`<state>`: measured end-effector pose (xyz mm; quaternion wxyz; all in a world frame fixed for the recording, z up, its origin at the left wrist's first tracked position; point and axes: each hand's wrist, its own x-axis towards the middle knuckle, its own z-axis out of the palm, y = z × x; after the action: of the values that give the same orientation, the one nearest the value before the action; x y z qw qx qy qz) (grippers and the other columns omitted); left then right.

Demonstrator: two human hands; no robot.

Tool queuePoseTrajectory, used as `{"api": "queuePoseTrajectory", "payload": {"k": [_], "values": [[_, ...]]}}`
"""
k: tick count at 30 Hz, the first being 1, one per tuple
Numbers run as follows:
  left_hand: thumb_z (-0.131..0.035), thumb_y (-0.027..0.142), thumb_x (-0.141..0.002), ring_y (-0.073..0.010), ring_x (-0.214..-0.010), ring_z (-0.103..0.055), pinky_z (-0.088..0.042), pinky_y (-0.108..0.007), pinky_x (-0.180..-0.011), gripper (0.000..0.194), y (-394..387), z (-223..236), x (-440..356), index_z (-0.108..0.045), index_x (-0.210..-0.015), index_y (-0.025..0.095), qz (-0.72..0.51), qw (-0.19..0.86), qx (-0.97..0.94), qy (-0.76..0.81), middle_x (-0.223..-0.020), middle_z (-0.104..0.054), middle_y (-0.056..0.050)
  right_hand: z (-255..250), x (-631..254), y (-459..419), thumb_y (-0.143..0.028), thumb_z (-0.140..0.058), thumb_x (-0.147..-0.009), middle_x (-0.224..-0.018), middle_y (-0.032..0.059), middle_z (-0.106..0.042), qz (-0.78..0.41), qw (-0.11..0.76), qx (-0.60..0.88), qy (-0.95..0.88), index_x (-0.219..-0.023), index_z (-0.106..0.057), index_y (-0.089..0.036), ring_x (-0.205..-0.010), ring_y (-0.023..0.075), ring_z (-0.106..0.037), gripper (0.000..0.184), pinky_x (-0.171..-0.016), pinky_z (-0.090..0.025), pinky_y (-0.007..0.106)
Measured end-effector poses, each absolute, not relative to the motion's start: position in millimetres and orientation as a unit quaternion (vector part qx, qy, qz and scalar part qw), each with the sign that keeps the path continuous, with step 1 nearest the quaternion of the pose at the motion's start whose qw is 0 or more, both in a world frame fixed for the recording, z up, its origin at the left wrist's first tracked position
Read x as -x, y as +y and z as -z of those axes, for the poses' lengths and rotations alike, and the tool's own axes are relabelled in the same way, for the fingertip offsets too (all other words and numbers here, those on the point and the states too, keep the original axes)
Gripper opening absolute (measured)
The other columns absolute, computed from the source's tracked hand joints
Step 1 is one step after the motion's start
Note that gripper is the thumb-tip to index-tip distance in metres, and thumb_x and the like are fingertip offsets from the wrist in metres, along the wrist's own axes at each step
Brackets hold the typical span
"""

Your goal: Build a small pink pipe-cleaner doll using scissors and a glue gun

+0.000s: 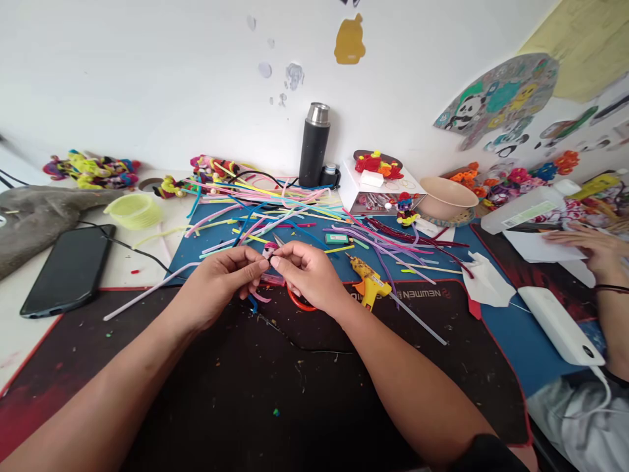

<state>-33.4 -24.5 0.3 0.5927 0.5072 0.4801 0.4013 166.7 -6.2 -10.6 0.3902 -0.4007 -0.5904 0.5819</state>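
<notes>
My left hand (233, 274) and my right hand (310, 274) meet over the back part of the dark desk mat, fingertips nearly touching. Between them they pinch a small pink and dark pipe-cleaner figure (268, 250), mostly covered by the fingers. Under my right hand shows the red-orange handle loop (301, 303) of what looks like scissors, a pointed metal tip showing beyond the fingers. To the right of that hand lies a yellow hot glue gun (369, 282) with a glue stick (421, 322) projecting from its back. Many loose coloured pipe cleaners (275, 203) spread out behind both hands.
A black phone (69, 269) and a yellow-green coil (133, 211) are at left. Behind stand a black thermos (314, 147), a white box (354, 187) and a beige bowl (449, 196). At right, another person's hand (592, 246) rests near a plastic bottle (528, 208) and a white device (560, 324).
</notes>
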Motion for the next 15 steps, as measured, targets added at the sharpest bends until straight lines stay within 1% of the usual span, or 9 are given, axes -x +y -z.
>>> {"api": "queuePoseTrajectory", "payload": {"k": [4,11,15], "values": [[-0.092,0.057,-0.079,-0.0111,-0.056,-0.053,-0.042,-0.022,-0.052,0.042,-24.7,-1.2,30.9,-0.074,-0.077,0.019,-0.412,0.588,-0.500,0.484,-0.065,-0.065,0.001,9.1,-166.1,-8.5,-0.042,-0.071,-0.096,-0.060,-0.0078,-0.057,-0.593,0.392,0.396,-0.582,-0.099,-0.066,-0.021,-0.046,0.0093,-0.048,0.022,-0.047,-0.037,0.024],[-0.099,0.056,-0.068,-0.0110,-0.054,-0.052,-0.040,-0.021,-0.048,0.045,-25.7,-5.2,26.1,-0.074,-0.072,0.018,-0.425,0.621,-0.448,0.482,-0.061,-0.062,0.002,10.2,-163.7,-11.2,-0.044,-0.075,-0.092,-0.057,-0.0091,-0.056,-0.627,0.402,0.385,-0.545,-0.099,-0.064,-0.021,-0.043,0.0090,-0.046,0.026,-0.045,-0.037,0.022],[-0.098,0.057,-0.068,-0.0107,-0.054,-0.051,-0.039,-0.021,-0.048,0.046,-26.6,-4.4,25.8,-0.074,-0.072,0.018,-0.422,0.628,-0.445,0.479,-0.060,-0.062,0.001,10.6,-163.1,-11.5,-0.046,-0.076,-0.091,-0.055,-0.0097,-0.055,-0.631,0.408,0.378,-0.541,-0.097,-0.062,-0.022,-0.042,0.0085,-0.045,0.029,-0.043,-0.035,0.022]]}}
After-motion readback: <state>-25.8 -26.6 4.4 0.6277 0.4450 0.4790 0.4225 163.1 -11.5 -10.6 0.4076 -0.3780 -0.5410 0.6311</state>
